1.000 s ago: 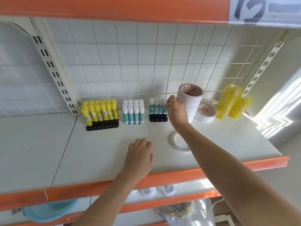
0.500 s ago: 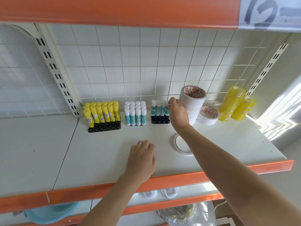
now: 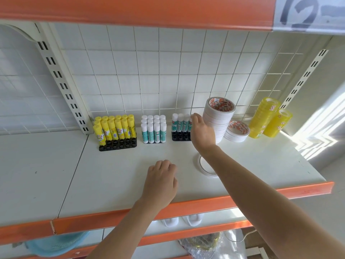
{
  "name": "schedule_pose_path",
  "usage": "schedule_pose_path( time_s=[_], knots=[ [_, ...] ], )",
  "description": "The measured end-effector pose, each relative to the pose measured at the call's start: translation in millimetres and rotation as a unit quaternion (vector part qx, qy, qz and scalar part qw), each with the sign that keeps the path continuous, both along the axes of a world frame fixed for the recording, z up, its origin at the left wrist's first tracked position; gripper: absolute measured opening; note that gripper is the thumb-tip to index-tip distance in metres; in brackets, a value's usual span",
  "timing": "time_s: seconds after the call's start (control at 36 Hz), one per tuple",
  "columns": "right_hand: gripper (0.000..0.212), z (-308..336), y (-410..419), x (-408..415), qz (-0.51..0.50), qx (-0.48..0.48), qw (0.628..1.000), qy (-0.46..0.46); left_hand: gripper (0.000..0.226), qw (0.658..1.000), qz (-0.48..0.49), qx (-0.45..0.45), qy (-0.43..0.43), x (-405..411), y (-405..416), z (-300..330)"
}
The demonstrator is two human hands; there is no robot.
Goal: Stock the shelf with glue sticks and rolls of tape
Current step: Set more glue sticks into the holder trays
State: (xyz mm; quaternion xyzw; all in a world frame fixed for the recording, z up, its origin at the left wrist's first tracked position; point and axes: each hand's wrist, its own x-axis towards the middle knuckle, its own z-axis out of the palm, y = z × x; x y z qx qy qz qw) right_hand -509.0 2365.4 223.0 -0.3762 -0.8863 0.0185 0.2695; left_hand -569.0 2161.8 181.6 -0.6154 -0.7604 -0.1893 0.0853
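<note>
Glue sticks (image 3: 180, 122) with teal labels are standing in a black tray (image 3: 180, 136) at the back of the shelf (image 3: 115, 176), and the right hand (image 3: 202, 132) is reaching to the rightmost one, fingertips at its cap; whether it is pinching it I cannot tell. The left hand (image 3: 160, 182) is resting well apart near the front edge, fingers loosely curled on the shelf, holding nothing. Just right of the right hand a tall tape stack (image 3: 218, 118) is standing, touching or nearly touching the hand's back. A short stack (image 3: 237, 130) is lying beside it, and two yellow tape towers (image 3: 270, 119) are leaning farther right. A single flat roll (image 3: 202, 165) is lying under the right forearm, partly hidden. To the left are standing a full block of white-capped sticks (image 3: 154, 129) and yellow sticks (image 3: 113, 127) in their own tray. Since a second ago both hands are staying almost where they were; only the view has shifted a little.
</note>
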Motion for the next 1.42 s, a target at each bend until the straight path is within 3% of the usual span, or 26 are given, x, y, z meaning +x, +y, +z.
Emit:
schedule_pose_path(
  time_s=[0.08, 0.44, 0.61, 0.86, 0.94, 1.0, 1.14, 1.25, 1.42],
  knots=[
    [0.037, 6.3, -2.3, 4.0, -0.003, -0.016, 0.999, -0.037, 0.011, 1.0, -0.005, 0.003, -0.003, -1.4, 0.1, -2.3],
    [0.064, 19.3, -8.9, 19.4, 0.004, -0.049, 0.983, -0.177, 0.018, 1.0, -0.006, -0.01, 0.01, -0.2, -0.3, 0.5],
    [0.071, 27.1, -10.8, 33.4, 0.03, -0.058, 0.979, -0.193, 0.016, 1.0, -0.005, -0.01, 0.007, -1.2, 0.4, 1.7],
    [0.048, -0.7, -42.2, 70.3, 0.016, -0.045, 0.991, -0.126, 0.018, 1.0, -0.006, 0.006, 0.011, -1.8, 3.0, -1.0],
    [0.028, -8.9, -48.9, 82.5, 0.031, -0.018, 0.996, -0.084, 0.01, 1.0, -0.007, 0.013, 0.025, -2.6, 2.7, -4.5],
    [0.015, -14.7, -51.2, 93.0, 0.027, 0.006, 0.997, -0.074, 0.024, 0.999, -0.011, 0.011, 0.033, -2.8, 2.6, -5.3],
    [0.034, -21.5, -57.0, 114.7, -0.007, -0.039, 0.995, -0.093, 0.028, 0.999, -0.006, 0.002, 0.037, -3.2, 4.2, -4.4],
    [0.031, -19.4, -59.0, 120.3, 0.011, -0.071, 0.992, -0.101, 0.013, 0.999, 0.0, -0.014, 0.042, -1.0, 4.6, -1.3],
    [0.035, -11.5, -62.6, 125.4, 0.056, -0.118, 0.98, -0.151, 0.024, 0.998, 0.008, -0.027, 0.049, 1.6, 5.5, 2.3]
  ],
)
